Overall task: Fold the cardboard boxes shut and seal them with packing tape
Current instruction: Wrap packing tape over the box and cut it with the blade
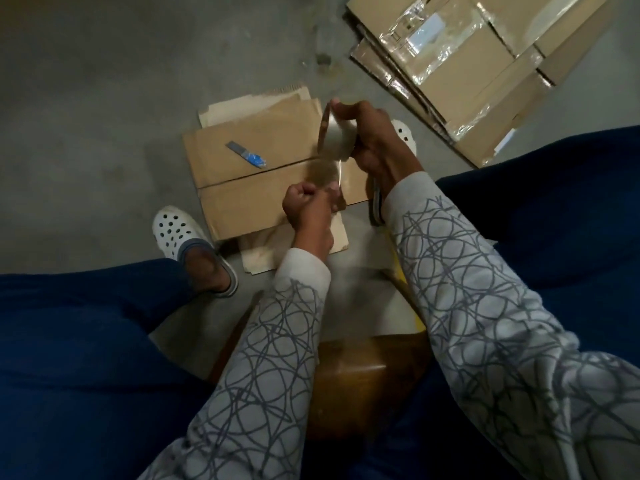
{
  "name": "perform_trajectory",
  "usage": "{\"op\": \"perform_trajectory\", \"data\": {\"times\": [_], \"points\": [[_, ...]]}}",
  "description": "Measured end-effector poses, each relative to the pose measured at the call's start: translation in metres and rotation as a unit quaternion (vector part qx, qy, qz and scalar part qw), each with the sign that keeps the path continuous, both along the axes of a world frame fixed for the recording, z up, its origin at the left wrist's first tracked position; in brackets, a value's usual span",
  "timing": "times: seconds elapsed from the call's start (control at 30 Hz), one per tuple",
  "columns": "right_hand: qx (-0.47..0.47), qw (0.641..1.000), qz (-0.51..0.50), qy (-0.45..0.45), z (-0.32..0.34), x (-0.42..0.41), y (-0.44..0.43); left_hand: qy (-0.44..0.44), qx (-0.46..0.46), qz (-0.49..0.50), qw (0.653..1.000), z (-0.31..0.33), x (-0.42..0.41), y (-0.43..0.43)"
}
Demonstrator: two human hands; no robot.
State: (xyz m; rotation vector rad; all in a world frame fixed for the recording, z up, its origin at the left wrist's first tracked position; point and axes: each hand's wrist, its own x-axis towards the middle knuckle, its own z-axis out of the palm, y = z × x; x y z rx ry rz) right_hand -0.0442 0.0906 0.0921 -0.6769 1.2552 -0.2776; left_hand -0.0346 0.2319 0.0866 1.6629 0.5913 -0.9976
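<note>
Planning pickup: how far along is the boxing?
Done: the box has its flaps folded shut. In hand: the right hand holds the tape roll, and the left hand pulls the tape end. Left: the seam looks untaped, and flat boxes lie stacked nearby.

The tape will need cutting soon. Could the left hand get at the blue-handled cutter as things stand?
Probably, once freed: the cutter lies bare on the box with nothing between, but the left hand is pinching tape pulled from the roll.
</note>
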Motion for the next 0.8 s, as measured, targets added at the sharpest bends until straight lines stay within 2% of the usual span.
{"op": "perform_trajectory", "data": {"times": [0.2,0.33,0.63,0.8], "points": [[-0.019,0.999,0.026,-0.036,-0.012,0.010,-0.045,0.023,-0.006,-0.054,0.998,-0.029,-0.027,0.026],[-0.011,0.997,0.055,-0.051,-0.017,0.013,-0.044,-0.021,-0.004,-0.123,0.992,-0.032,-0.036,0.025],[-0.005,0.997,0.069,-0.039,-0.023,0.007,-0.047,-0.040,0.014,-0.060,0.997,-0.033,-0.066,0.023],[-0.049,0.992,0.113,0.021,-0.038,0.013,-0.054,-0.050,0.086,-0.018,0.995,-0.057,-0.075,0.001]]}}
